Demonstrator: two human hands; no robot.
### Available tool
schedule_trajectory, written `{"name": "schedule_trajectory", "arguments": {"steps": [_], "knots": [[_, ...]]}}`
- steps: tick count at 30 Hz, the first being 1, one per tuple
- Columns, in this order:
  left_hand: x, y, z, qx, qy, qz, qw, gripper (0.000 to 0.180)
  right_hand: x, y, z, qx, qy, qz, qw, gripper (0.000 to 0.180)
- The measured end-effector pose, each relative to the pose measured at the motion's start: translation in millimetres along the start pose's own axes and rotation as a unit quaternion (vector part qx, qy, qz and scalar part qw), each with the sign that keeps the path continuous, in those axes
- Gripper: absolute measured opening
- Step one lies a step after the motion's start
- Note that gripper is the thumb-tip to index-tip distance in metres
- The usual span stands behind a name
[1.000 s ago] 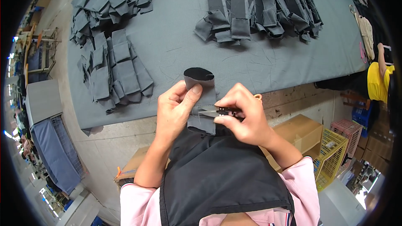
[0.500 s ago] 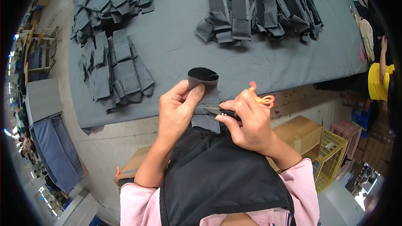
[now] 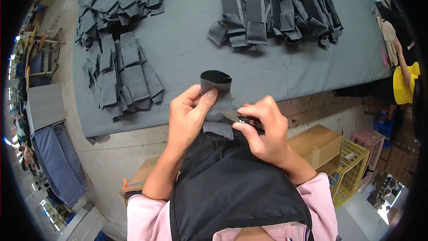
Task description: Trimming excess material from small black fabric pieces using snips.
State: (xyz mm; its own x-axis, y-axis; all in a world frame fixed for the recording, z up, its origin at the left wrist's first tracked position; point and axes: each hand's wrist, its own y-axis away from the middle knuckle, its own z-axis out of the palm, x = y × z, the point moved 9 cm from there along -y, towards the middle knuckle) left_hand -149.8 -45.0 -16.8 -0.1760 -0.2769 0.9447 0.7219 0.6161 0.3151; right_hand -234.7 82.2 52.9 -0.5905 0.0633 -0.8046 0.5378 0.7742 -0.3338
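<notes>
1. Just off the near edge of the grey felt-covered surface (image 3: 187, 58), I see both hands held up over a black apron (image 3: 232, 187) on the person's front.
2. My view shows the left hand (image 3: 189, 116) closed on a dark grey fabric strap piece with a rolled loop at its top (image 3: 217, 102); the thumb presses on the front of the strap just under the loop, and the other fingers wrap behind.
3. The right hand (image 3: 263, 134) is pinched shut on a small pair of black-handled thread snips (image 3: 243, 118), whose pale blade tip touches the strap's right edge, just beside the left thumb.
4. The strap hangs upright between the two hands, its loop over the surface's near edge and its lower end against the apron.
5. Toward the surface's left edge lies a pile of flat dark grey fabric pieces (image 3: 125, 76), with a second heap of grey pieces (image 3: 120, 0) in the far left corner.
6. Along the far edge, toward the right, a row of folded dark grey straps (image 3: 276, 9) lies side by side.
7. Below the surface's near edge, to the right of the hands, I can see a brown cardboard box (image 3: 316, 145) and, beside it, a yellow wire basket (image 3: 352, 165).
8. At the right edge, another person in a yellow top (image 3: 403, 85) stands near the surface.
</notes>
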Motion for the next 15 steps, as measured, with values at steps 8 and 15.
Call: {"name": "schedule_trajectory", "arguments": {"steps": [8,15], "knots": [[54.5,15.7,2.3,-0.038,-0.443,0.326,0.834,0.014,52.5,6.1,-9.1,0.018,-0.24,0.183,0.953,0.034],[72.3,22.9,-24.3,0.072,-0.566,0.345,0.745,0.02,91.4,-6.7,-8.3,0.014,-0.077,0.228,0.97,0.016]]}}
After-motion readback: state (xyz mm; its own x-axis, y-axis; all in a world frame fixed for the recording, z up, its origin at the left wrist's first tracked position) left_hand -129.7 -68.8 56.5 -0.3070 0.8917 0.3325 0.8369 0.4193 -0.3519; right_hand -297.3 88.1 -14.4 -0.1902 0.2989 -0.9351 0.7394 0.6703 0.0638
